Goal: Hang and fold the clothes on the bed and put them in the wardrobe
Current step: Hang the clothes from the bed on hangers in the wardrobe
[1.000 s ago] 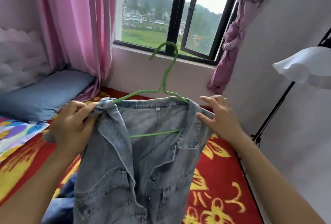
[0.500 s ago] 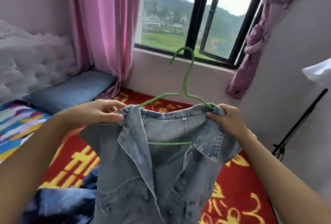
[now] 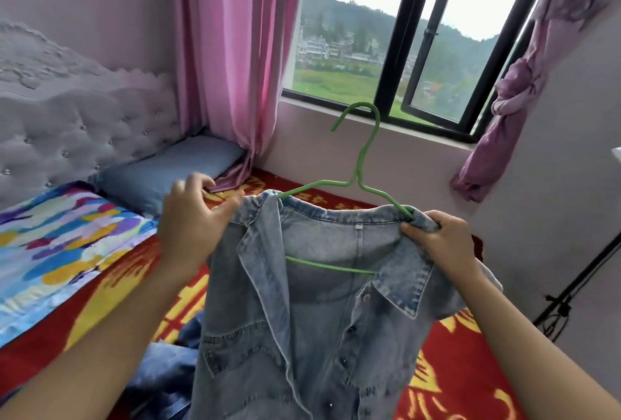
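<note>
Right now I hold a denim shirt [image 3: 319, 318] up in front of me, above the bed [image 3: 457, 345], and a green hanger [image 3: 364, 157] sits inside its neck with the hook standing up before the window [image 3: 353, 49]. My right hand [image 3: 443, 244] is clenched on the shirt's right shoulder, bunching the collar over the hanger's end. My left hand [image 3: 191, 221] is at the left shoulder, thumb touching the cloth, fingers loose and lifted off it. More blue denim cloth [image 3: 161, 372] lies on the near red cover below. A blue pillow [image 3: 168, 170] lies far left, beside the pink curtain [image 3: 232, 66].
</note>
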The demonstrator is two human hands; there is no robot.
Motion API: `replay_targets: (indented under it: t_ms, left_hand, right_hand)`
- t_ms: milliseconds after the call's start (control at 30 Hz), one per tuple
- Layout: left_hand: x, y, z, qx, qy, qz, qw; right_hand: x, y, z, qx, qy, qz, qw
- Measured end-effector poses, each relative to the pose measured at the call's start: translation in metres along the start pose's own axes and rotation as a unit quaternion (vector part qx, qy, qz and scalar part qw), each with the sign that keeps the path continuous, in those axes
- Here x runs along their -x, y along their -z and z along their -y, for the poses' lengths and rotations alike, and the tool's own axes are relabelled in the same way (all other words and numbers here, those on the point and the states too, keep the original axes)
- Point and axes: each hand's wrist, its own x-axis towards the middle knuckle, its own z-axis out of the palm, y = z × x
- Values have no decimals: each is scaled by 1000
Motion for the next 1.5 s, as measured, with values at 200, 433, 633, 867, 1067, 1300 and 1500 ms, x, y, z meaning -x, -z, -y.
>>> replay_targets:
  t_ms: [200, 433, 633, 867, 1067, 1300, 1500]
  left_hand:
    - [27, -43, -1, 264, 256, 77, 927]
    - [29, -18, -4, 95, -13, -200, 975]
    - [95, -17, -15, -113, -317, -80, 938]
    - [97, 6, -18, -37, -131, -82, 987]
    - [59, 37, -23, -75, -131, 212, 966]
    - [91, 95, -14, 33, -106, -1, 994]
    - [123, 181, -6, -112, -74, -188, 973]
  right_hand:
    - [9, -13, 11, 37, 9, -20, 999]
    - [14, -11, 5, 74, 4, -43, 996]
    - [27, -7, 5, 84, 5, -53, 995]
    - [38, 5, -6, 45, 18, -31, 998]
    - [41, 9, -3, -22, 34, 14, 999]
    - [40, -3, 43, -120, 120, 154, 973]
    - [53, -12, 132, -214, 234, 309, 897]
